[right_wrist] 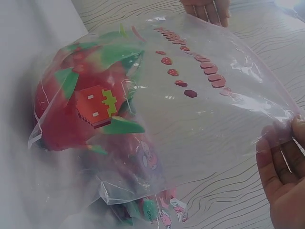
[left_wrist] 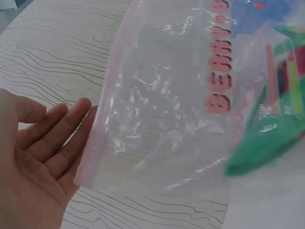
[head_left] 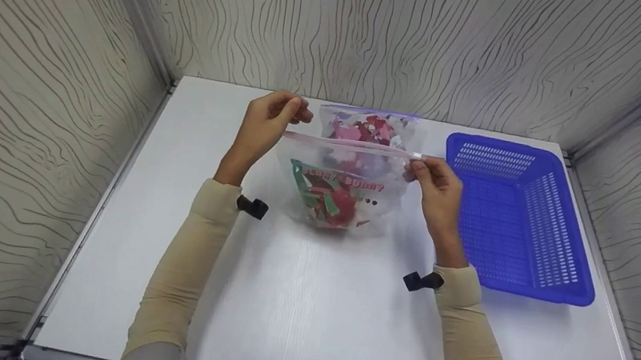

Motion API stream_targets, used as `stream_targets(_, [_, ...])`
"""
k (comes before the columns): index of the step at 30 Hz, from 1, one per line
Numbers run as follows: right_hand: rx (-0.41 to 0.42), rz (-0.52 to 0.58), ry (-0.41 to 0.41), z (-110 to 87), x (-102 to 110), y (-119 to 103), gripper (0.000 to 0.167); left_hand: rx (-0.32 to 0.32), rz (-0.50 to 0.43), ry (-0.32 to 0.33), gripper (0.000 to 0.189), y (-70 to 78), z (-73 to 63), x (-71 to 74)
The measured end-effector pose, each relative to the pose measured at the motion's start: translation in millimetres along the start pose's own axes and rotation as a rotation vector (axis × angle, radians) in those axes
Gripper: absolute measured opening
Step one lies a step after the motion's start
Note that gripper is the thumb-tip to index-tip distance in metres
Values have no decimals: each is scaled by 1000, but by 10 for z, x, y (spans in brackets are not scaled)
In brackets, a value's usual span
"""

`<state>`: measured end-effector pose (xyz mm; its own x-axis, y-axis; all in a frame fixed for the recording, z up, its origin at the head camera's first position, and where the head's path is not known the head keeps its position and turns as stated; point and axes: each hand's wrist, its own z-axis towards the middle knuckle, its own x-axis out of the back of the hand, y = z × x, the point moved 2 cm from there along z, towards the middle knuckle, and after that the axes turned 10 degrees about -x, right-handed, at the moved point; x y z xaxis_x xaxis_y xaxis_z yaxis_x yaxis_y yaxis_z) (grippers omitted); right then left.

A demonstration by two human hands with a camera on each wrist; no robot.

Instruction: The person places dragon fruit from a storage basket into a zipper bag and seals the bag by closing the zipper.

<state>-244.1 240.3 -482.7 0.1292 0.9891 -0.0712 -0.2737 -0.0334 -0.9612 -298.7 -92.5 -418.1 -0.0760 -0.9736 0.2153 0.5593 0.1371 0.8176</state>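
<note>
A clear zip bag (head_left: pixel 340 159) printed "Berry Bunny", with a pink zip strip (head_left: pixel 349 144), is held upright over the white table. Inside, at its bottom, sits a red round thing with pointed green leaves (right_wrist: pixel 57 107), like a dragon fruit. My right hand (head_left: pixel 442 189) pinches the right end of the strip between thumb and fingers. Beside the strip's left end is my left hand (head_left: pixel 266 124), its fingers relaxed; in the left wrist view its fingertips reach the strip's edge. The strip looks closed along its length.
Behind the held bag stands another clear bag (head_left: pixel 373 126) with a purple top edge and pink and red patterns. A blue plastic basket (head_left: pixel 558 234) with slotted walls sits on the right of the white table (head_left: pixel 291 317). Patterned panels (head_left: pixel 339 29) enclose the back and sides.
</note>
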Motion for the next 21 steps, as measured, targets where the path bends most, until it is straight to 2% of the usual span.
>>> stream_targets(2, [-2, -2, 6, 6, -1, -2, 11, -2, 43, -57, 28, 96, 97, -60])
stream_targets(6, [-2, -35, 24, 17, 0, -5, 13, 20, 125, -213, 33, 310, 271, -246])
stream_targets(13, [21, -62, 20, 24, -11, -4, 14, 89, 165, -504, 33, 639, 557, -723])
stream_targets(15, [31, -69, 17, 31, -15, -12, 13, 81, 188, -568, 32, 676, 640, -874])
stream_targets(21, [33, -61, 3, 46, -29, -25, 18, -18, 263, -733, 30, 708, 777, -1298])
